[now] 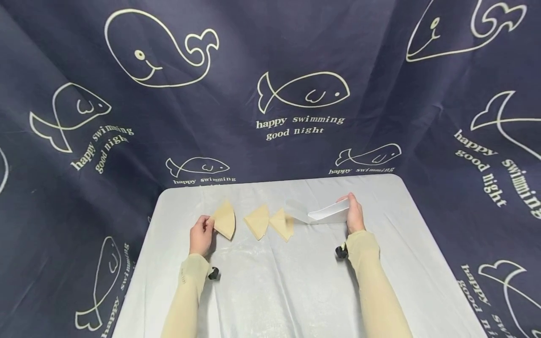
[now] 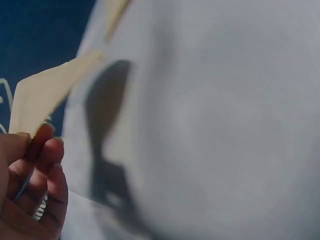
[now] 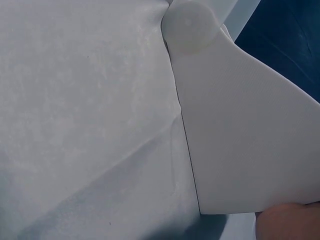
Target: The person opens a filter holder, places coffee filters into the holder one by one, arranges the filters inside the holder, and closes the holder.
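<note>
My left hand (image 1: 200, 234) pinches a tan paper coffee filter (image 1: 225, 219) by its edge, between thumb and fingertips. In the left wrist view the filter (image 2: 47, 95) tilts up off the table and throws a dark shadow. My right hand (image 1: 355, 215) grips the right end of a folded white sleeve (image 1: 334, 212), its translucent far flap (image 1: 296, 210) spread to the left. The right wrist view shows its finely ribbed panel (image 3: 250, 130) with a round clear sticker (image 3: 190, 25) near the top; only a bit of thumb or finger (image 3: 285, 222) appears there.
Between the hands lie two more tan filters, one at the middle (image 1: 256, 221) and one beside it (image 1: 281, 224), close to the sleeve's flap. A pale cloth with creases covers the table (image 1: 253, 291). A dark blue curtain (image 1: 236, 141) with whale and fish drawings hangs behind and at both sides.
</note>
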The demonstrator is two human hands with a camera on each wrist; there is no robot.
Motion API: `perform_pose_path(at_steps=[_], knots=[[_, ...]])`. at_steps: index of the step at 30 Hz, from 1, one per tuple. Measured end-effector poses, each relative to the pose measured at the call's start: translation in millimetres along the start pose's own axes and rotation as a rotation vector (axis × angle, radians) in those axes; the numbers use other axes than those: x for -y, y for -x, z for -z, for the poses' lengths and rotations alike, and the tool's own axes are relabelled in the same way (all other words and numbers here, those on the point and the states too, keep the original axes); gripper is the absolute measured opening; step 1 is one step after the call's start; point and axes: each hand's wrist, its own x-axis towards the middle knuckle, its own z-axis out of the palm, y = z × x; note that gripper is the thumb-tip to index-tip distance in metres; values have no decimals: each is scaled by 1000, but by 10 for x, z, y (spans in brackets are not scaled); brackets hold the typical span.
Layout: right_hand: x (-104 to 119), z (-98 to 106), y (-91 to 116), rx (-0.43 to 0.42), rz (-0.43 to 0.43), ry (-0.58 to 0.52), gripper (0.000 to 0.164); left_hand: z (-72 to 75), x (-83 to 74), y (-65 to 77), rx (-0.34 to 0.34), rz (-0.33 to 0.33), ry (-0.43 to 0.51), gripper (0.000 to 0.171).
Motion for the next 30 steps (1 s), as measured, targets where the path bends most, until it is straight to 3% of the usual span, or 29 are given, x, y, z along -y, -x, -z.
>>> perform_pose_path(at_steps=[3,8,12,16,23,30], knots=[[-9,0,-15,7,11,14,72,56,-168,-29,-20,-47,50,16],[-41,26,-20,7,24,13,69,63,-606,-70,-29,-156,170,13],[-44,35,-16,15,26,7,71,4,-945,-58,11,-224,240,13],[-9,43,-5,35,12,21,72,-97,-1168,-39,39,-275,263,12],[110,55,35,58,-28,13,69,-264,-1331,-20,91,-336,249,11],[131,83,48,86,-32,19,68,-302,-1364,-21,101,-344,237,11]])
